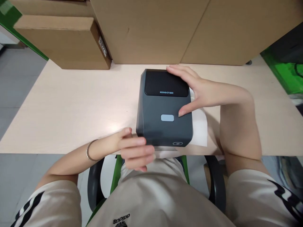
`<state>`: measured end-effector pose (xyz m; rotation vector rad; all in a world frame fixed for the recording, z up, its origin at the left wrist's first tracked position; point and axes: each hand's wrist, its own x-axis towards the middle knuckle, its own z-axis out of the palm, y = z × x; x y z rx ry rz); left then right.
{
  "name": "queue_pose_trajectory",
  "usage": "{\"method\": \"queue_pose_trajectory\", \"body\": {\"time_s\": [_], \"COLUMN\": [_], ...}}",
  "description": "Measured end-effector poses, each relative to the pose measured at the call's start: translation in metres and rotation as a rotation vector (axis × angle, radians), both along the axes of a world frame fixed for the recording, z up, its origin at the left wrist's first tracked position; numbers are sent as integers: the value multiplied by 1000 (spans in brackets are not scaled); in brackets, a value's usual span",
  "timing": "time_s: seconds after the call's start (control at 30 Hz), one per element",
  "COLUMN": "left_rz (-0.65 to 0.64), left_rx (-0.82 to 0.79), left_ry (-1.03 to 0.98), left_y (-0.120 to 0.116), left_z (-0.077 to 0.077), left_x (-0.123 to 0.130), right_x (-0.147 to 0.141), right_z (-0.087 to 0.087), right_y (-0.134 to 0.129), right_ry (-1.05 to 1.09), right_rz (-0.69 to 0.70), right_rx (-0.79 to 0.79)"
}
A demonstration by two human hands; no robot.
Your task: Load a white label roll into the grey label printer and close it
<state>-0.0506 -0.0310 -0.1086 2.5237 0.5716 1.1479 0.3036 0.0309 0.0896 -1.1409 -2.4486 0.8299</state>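
Observation:
A dark grey NIIMBOT label printer (153, 105) rests on the table near its front edge, with a black panel at its far end and a pale blue button on top. My right hand (191, 86) grips it from the right: the thumb lies on the top face beside the button, the other fingers reach over the far right corner. By the printer's near left corner hovers my left hand (133, 149), palm turned toward me, fingers stretched out and slightly blurred, holding nothing. Whether its fingertips touch the printer I cannot tell. White paper (200, 127) sticks out from the printer's right side.
Large cardboard boxes (151, 31) stand along the back of the pale wooden table (82, 104). A smaller carton (59, 44) with a label on its side is at the back left. Chair armrests (216, 183) flank my body below the table edge.

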Motion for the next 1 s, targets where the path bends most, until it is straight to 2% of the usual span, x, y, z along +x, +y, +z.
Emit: {"method": "queue_pose_trajectory", "body": {"time_s": [0.03,0.07,0.1,0.17,0.27,0.37,0.53,0.7,0.87,1.0], "left_rz": [-91,-109,-75,-6,-125,-187,-104,-104,-103,-12], "left_rx": [161,274,311,261,170,139,69,63,73,9], "left_ry": [-117,-222,-277,-291,-215,-163,-97,-118,-179,-98], "left_y": [2,5,10,18,28,31,30,32,34,34], "left_z": [4,11,21,44,74,87,86,80,68,54], "left_x": [3,7,11,17,20,19,18,19,22,25], "right_x": [0,0,0,-1,0,1,-1,-3,-4,-3], "right_z": [-1,-1,-1,-3,-5,-6,-4,-1,0,-3], "right_y": [0,0,0,-1,-2,-3,-4,-5,-4,-3], "right_ry": [5,5,2,-8,-39,-71,-49,-55,-46,-43], "right_rz": [4,4,2,-1,13,35,58,75,58,63], "right_rx": [9,15,21,40,72,73,66,59,55,43]}}
